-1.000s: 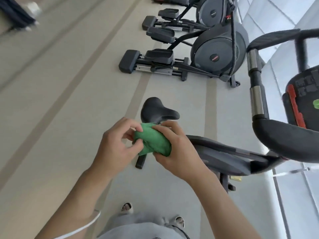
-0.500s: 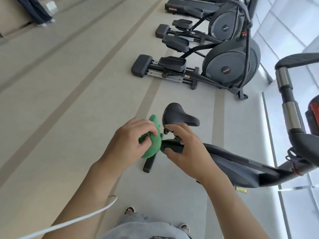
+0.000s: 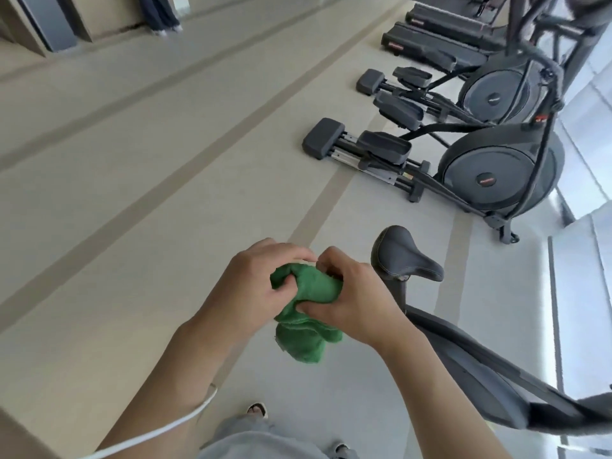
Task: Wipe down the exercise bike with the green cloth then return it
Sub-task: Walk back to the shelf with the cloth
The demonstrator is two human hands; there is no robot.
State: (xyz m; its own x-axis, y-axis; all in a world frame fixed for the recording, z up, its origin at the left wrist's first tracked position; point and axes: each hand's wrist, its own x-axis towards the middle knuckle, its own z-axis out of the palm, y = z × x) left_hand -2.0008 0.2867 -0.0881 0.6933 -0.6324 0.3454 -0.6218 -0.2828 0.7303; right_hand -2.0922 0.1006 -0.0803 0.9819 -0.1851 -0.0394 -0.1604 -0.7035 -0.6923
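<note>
The green cloth point(image 3: 306, 313) is bunched between both my hands, a fold hanging down below them. My left hand point(image 3: 251, 286) pinches its left end with curled fingers. My right hand point(image 3: 357, 303) grips its right side, thumb pressed into the fabric. The exercise bike's black saddle point(image 3: 402, 256) stands just right of my right hand, apart from the cloth. Its dark frame point(image 3: 477, 366) slopes down toward the lower right. The handlebars are out of view.
Two dark elliptical trainers point(image 3: 496, 173) stand on the floor beyond the saddle, with treadmills point(image 3: 443, 38) farther back. A glass wall point(image 3: 583, 260) runs along the right. A white cable point(image 3: 159, 432) hangs by my left arm. Pale striped floor spreads to the left.
My right hand has left the bike's seat post and taken hold of the cloth again. Both hands have drawn left, away from the saddle. The view has swung left, so the handlebars are gone.
</note>
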